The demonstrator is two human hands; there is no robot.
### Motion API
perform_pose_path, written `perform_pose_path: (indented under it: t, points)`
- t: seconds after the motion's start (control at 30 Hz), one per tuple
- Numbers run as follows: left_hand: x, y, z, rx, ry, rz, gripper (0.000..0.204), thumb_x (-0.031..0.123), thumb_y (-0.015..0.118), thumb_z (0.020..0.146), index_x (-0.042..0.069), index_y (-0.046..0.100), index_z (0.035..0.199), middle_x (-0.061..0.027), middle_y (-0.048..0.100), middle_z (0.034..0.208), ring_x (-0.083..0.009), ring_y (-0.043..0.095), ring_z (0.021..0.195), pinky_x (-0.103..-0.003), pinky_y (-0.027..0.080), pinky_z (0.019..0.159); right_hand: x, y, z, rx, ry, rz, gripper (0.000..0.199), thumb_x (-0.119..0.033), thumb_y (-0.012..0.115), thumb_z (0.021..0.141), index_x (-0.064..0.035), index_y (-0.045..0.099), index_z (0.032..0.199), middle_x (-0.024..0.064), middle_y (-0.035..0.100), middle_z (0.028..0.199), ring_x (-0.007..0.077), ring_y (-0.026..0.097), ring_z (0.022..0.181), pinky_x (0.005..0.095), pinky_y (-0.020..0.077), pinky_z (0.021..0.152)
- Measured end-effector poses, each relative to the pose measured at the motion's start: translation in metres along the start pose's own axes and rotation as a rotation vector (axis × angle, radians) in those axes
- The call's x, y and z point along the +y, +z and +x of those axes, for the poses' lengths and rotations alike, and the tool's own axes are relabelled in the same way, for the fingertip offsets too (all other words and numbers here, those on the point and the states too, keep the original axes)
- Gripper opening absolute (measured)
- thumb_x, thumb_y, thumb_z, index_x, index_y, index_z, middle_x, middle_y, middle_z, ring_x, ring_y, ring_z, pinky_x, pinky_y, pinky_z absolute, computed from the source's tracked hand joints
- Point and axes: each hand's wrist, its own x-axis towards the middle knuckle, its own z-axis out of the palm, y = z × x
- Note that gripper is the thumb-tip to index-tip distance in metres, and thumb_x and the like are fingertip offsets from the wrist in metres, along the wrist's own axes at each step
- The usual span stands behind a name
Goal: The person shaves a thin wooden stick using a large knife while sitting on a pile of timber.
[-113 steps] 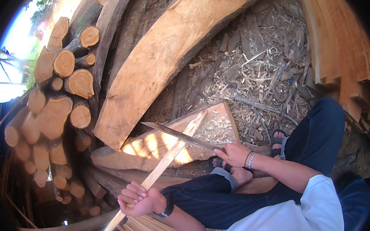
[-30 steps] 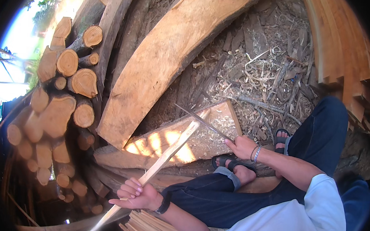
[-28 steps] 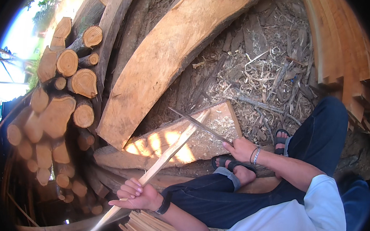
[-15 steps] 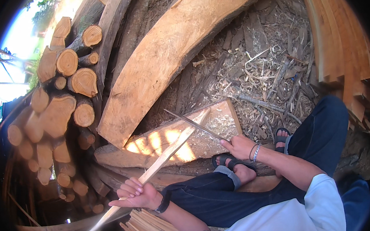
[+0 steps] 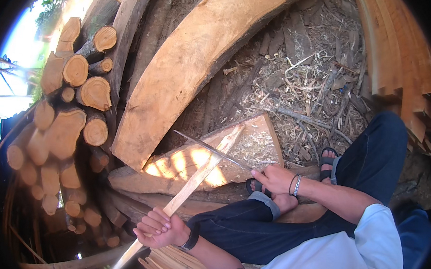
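Observation:
My left hand [image 5: 163, 228] is closed round the lower part of a long pale wooden stick [image 5: 192, 185]. The stick slants up and away, and its far end rests on a flat wooden slab [image 5: 260, 142] strewn with shavings. In my right hand [image 5: 276, 179] is a long, thin-bladed knife [image 5: 202, 143], its handle hidden by my fingers. The blade lies across the stick, above the sunlit patch of the slab, with its tip pointing left.
Cut logs [image 5: 76, 71] are stacked at the left. A big curved plank [image 5: 179, 78] stretches along the back, beside ground littered with shavings and bark [image 5: 307, 86]. Sawn boards [image 5: 393, 51] stand at the far right; thin wood strips [image 5: 178, 263] lie below my left forearm.
My right hand has drawn the knife a little left and toward me along the stick. My left hand, still holding the stick, has shifted slightly right.

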Motion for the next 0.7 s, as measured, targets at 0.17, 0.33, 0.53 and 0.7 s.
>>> perform_pose_path:
  t: [0.17,0.33,0.53,0.7]
  points:
    - [-0.001,0.011,-0.004,-0.006,0.007,0.009,0.048,0.026,0.035,0.098,0.015,0.03,0.051,0.0005,0.03,0.04,-0.01,0.028,0.032,-0.021,0.024,0.037,0.01,-0.002,0.004,0.052,0.055,-0.058,0.069,-0.052,0.037,0.097,0.0006,0.068,0.064,0.02,0.063,0.058,0.0364,0.066,0.063,0.0435,0.0534,0.071]
    - [0.0,0.006,-0.003,0.011,0.008,-0.008,0.047,0.025,0.036,0.097,0.015,0.03,0.052,0.0004,0.03,0.04,-0.0102,0.028,0.032,-0.022,0.025,0.037,0.002,0.011,-0.003,-0.002,-0.026,0.04,0.07,-0.05,0.037,0.097,0.0026,0.067,0.063,0.0235,0.062,0.06,0.0397,0.065,0.065,0.0465,0.0517,0.069]
    - [0.0,-0.006,0.001,-0.054,-0.017,-0.031,0.047,0.025,0.036,0.099,0.015,0.033,0.053,0.0007,0.031,0.043,-0.0098,0.029,0.034,-0.023,0.028,0.039,0.013,0.016,0.003,0.006,-0.015,0.085,0.068,-0.05,0.038,0.097,0.0025,0.066,0.064,0.0269,0.059,0.06,0.0428,0.064,0.067,0.0489,0.0506,0.07]
    - [-0.001,-0.012,0.002,-0.031,-0.018,-0.031,0.047,0.025,0.036,0.099,0.015,0.032,0.053,0.001,0.031,0.043,-0.0099,0.029,0.034,-0.023,0.027,0.038,0.005,0.007,-0.006,-0.011,-0.017,0.076,0.07,-0.049,0.037,0.098,0.0058,0.064,0.065,0.0301,0.058,0.061,0.0451,0.063,0.068,0.0513,0.0496,0.07]
